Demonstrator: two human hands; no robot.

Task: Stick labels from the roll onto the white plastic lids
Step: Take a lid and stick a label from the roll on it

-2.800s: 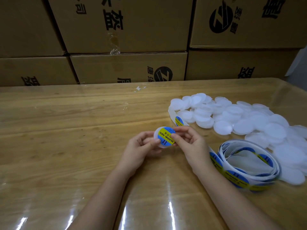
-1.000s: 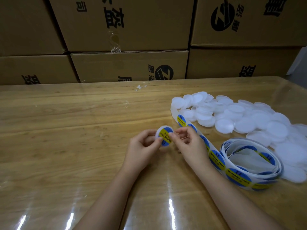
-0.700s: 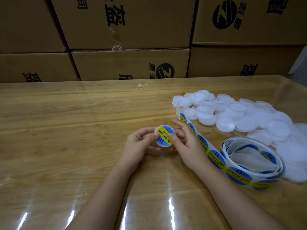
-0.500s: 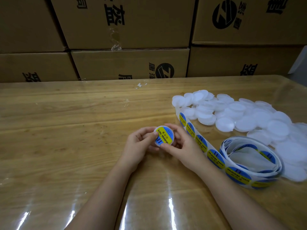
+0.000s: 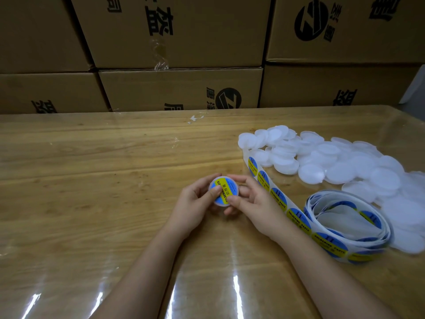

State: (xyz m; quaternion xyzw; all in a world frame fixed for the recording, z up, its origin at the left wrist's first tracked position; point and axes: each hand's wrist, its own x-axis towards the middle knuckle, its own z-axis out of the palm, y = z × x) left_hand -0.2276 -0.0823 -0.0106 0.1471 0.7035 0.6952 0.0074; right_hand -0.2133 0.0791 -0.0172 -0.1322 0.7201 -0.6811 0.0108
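Note:
A white plastic lid [image 5: 224,191] with a round blue and yellow label on its face is held between both hands above the table's middle. My left hand [image 5: 193,203] grips its left rim, thumb pressing on the label. My right hand [image 5: 250,203] grips its right and lower rim, thumb on the label's lower edge. The label roll [image 5: 345,224] lies coiled at the right, its strip of blue and yellow labels running up to the left past my right hand. A heap of bare white lids [image 5: 333,162] spreads over the right of the table.
The wooden table [image 5: 92,180] has a glossy clear cover. Stacked brown cardboard boxes [image 5: 179,88] form a wall along its far edge. A small scrap of white film [image 5: 195,118] lies near the far edge.
Both hands have kept hold of the labelled lid, turning it and tilting its face up while the thumbs shift over the label. The label strip now lies straighter to the right of my right hand.

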